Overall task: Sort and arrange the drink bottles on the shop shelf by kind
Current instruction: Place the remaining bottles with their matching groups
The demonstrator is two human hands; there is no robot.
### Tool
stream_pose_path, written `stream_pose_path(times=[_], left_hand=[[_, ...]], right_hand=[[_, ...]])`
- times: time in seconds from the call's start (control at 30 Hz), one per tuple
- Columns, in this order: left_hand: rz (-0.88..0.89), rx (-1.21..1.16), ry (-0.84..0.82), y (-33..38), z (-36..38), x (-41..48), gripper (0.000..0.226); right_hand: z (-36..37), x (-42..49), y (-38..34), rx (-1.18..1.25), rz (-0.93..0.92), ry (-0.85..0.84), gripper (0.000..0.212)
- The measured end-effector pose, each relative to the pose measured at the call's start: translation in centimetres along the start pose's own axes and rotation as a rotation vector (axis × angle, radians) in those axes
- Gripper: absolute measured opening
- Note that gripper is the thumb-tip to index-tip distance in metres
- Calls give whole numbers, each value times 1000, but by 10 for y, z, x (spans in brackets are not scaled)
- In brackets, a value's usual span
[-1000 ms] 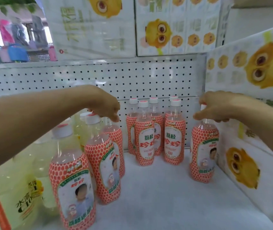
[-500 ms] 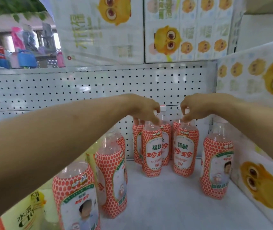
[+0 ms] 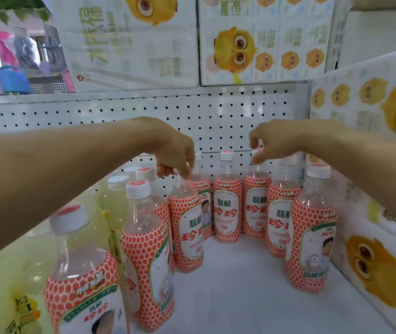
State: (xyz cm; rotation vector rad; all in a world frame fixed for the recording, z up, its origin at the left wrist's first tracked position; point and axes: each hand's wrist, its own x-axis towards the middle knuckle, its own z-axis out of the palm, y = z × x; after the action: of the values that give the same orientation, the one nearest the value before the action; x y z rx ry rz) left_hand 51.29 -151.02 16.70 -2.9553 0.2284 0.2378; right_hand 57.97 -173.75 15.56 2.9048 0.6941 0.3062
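Reaching in with both hands, you're working the red lychee bottles by their necks. Your left hand (image 3: 175,153) pinches the top of a bottle (image 3: 187,227) at about 10 o'clock of the cleared shelf (image 3: 247,292) floor, fingers closed on the cap so you can steer it upright without squeezing the label. Your right hand (image 3: 271,141) hangs over the back bottle (image 3: 256,208) at 12 o'clock, fingertips narrowed at its cap; whether it truly grips, I cannot tell. The red bottles ring the open floor from 7 round to 3 o'clock, labels mostly forward. Pale yellow bottles (image 3: 112,203) crowd 9 o'clock, kept apart, likely as the other kind.
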Motion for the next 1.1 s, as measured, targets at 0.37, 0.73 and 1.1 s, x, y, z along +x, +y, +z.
stream_pose_path(times=[0.37, 0.73, 1.1], left_hand=[[17, -43, 64, -3, 10, 0, 11], [60, -50, 54, -13, 11, -6, 9], [-59, -25, 43, -29, 19, -16, 27]], right_hand=[[21, 48, -45, 28, -170, 41, 21], [14, 52, -59, 38, -292, 209, 48], [11, 70, -89, 85, -355, 50, 23]])
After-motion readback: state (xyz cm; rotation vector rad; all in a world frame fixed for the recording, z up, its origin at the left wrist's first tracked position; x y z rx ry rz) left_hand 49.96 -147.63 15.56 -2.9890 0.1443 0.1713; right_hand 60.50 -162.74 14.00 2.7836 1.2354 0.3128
